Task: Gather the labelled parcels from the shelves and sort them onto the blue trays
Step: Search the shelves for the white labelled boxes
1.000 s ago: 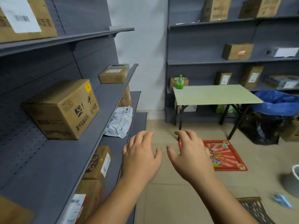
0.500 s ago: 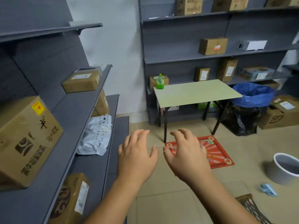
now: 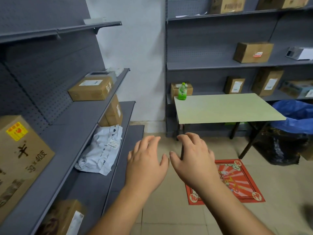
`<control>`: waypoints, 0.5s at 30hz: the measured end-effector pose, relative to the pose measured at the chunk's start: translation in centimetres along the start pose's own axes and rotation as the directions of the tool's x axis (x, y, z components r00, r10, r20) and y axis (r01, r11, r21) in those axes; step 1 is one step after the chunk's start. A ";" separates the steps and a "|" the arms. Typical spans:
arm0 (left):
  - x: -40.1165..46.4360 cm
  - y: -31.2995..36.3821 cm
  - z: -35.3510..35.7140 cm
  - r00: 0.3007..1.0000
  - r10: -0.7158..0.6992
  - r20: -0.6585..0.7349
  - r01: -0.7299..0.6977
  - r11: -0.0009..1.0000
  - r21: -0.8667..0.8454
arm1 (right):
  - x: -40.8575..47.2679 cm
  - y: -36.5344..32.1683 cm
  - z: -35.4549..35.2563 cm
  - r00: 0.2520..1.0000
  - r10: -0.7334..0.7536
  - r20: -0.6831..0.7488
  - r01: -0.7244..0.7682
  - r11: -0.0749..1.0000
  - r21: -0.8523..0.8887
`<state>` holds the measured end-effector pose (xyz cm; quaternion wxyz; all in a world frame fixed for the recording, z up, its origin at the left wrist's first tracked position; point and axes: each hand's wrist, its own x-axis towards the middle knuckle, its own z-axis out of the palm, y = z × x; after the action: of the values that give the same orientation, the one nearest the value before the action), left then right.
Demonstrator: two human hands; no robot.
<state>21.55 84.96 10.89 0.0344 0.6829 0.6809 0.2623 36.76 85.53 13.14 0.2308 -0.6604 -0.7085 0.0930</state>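
The shelves have slid leftward; both hands [image 3: 169,163] hover released, white parcel [image 3: 101,150] lying lengthwise along its shelf.

The large cardboard box [image 3: 20,160] on the left shelf is cut off by the left edge. A blurred box [image 3: 64,217] on the shelf below runs off the bottom. The white parcel's [image 3: 101,150] label print is too small to read. A dark blur [image 3: 307,212] at the right edge cannot be identified.

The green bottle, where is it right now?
In the head view, the green bottle stands upright on the far left corner of the pale green table, right of centre, just in front of a small cardboard box on the back shelf.
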 end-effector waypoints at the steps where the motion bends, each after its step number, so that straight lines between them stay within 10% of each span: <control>1: 1.1 -0.2 0.4 1.000 -0.001 -0.001 0.001 1.000 -0.001 | 1.2 0.1 0.4 1.000 -0.001 0.000 0.001 1.000 0.000; 15: 19.4 -7.2 4.3 0.998 0.061 0.035 -0.060 0.998 -0.003 | 18.6 -2.7 6.5 0.998 0.059 -0.016 -0.059 0.998 -0.013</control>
<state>15.48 105.22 10.35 0.0389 0.7077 0.6590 0.2517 31.07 104.52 12.39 0.2289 -0.6833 -0.6874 0.0900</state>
